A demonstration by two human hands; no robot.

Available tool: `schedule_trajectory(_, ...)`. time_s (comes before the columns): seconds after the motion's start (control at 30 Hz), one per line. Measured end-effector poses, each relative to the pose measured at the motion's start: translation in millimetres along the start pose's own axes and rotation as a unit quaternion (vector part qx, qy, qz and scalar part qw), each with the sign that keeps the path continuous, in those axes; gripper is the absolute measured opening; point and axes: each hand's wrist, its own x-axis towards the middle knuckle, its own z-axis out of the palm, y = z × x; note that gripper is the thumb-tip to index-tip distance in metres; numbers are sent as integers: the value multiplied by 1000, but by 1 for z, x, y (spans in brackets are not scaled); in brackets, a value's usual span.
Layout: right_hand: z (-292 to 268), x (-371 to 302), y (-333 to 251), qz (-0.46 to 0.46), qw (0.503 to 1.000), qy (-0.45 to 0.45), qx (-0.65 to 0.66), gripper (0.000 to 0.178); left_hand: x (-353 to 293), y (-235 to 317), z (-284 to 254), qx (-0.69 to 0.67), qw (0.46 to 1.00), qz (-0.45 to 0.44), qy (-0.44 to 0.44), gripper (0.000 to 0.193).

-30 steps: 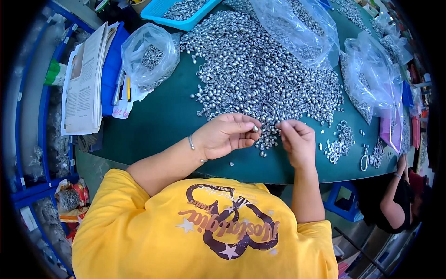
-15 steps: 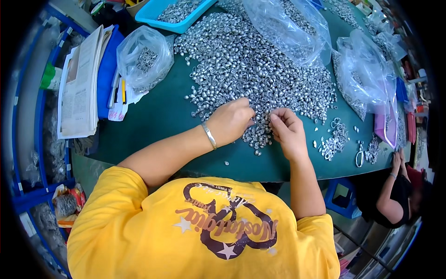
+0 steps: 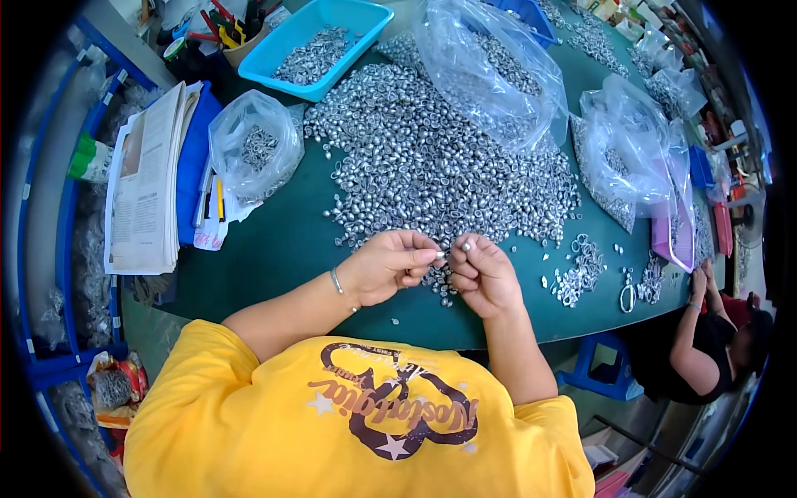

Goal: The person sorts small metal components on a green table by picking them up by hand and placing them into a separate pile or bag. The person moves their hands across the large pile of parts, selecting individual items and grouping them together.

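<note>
A broad pile of small silver-grey, bead-like metal pieces [image 3: 432, 166] covers the middle of the green table. At its near edge both hands are raised close together, fingertips almost meeting. My left hand [image 3: 388, 267] pinches a small shiny metal piece [image 3: 439, 255] between thumb and forefinger; a bracelet [image 3: 336, 280] circles that wrist. My right hand [image 3: 485, 275] is closed in a pinch, with a small pale glint [image 3: 466, 246] at the fingertips, too small to name surely. Several loose pieces lie just below the fingers.
A turquoise tray [image 3: 369, 18] and clear plastic bags [image 3: 286, 124] of metal pieces surround the pile. Newspapers [image 3: 141, 183] lie at left. Small heaps of metal pieces [image 3: 581, 270] and a pink bin [image 3: 662, 236] are at right. Another person's arms [image 3: 691, 332] rest at the table's right end.
Both hands have drawn back from the pile and come closer together. The left hand has turned, showing a small metal piece in its pinch. The whole view has shifted slightly.
</note>
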Motion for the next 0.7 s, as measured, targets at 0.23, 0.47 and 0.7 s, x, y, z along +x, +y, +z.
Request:
schedule_trajectory(0.23,3,-12,-6,-41,997,-12,68,12,-15,8,-13,-47,999,-4,12,10)
schedule_trajectory(0.47,5,4,6,-275,619,114,-727,10,-16,20,-11,203,961,118,146,4)
schedule_trajectory(0.7,9,6,12,-306,513,96,-796,9,5,3,-13,714,609,332,91,11)
